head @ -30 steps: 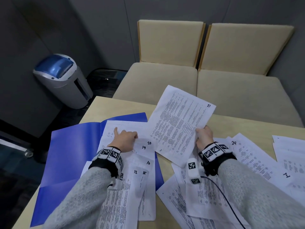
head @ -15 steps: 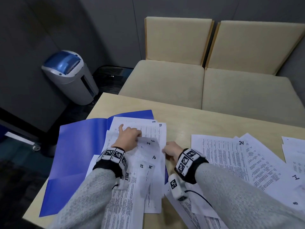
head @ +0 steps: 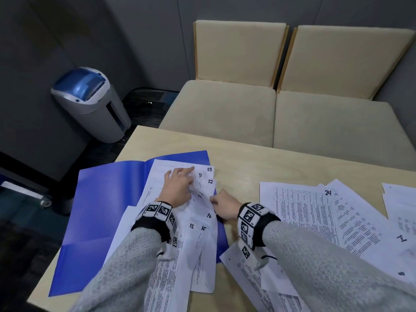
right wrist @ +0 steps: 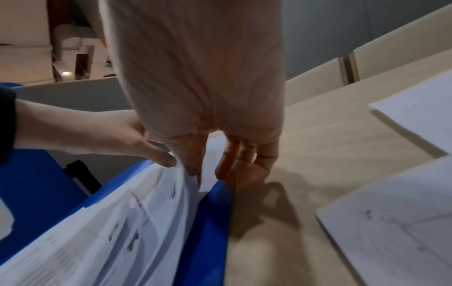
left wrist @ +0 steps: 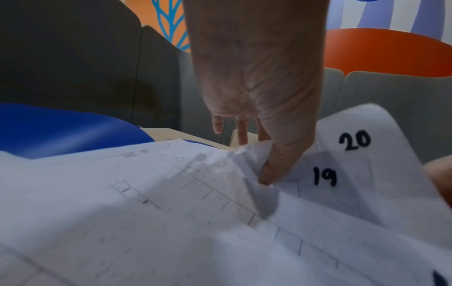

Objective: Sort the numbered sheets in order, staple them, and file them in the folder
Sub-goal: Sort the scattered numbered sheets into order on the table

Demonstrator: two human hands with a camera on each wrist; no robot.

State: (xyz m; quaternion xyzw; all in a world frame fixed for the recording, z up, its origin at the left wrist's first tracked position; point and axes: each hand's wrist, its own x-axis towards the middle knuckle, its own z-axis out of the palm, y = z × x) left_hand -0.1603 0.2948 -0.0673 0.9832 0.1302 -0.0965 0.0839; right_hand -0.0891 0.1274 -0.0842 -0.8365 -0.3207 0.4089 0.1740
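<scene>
An open blue folder [head: 101, 199] lies on the left of the table [head: 247, 158]. A fanned pile of numbered sheets [head: 202, 244] rests on it, showing 23, 21, 22, 19, 16, 12 and 15. My left hand [head: 180, 185] lies on top of the pile. In the left wrist view its thumb [left wrist: 266, 176] pinches a lifted paper corner beside sheet 19 [left wrist: 325, 176] and sheet 20 [left wrist: 354, 141]. My right hand [head: 221, 204] pinches the pile's right edge between thumb and forefinger [right wrist: 193, 170], just over the folder's edge [right wrist: 208, 222]. No stapler is in view.
More loose sheets [head: 304, 210], with 24 and 14 showing, spread over the right half of the table. Two beige padded seats [head: 225, 109] stand behind the far edge. A grey and blue bin-like machine [head: 90, 102] sits on the floor at the left.
My right hand carried sheet 21 from the air leftwards onto the pile, then took hold of the pile's right edge. My left hand stayed on the pile and stretched its fingers forward.
</scene>
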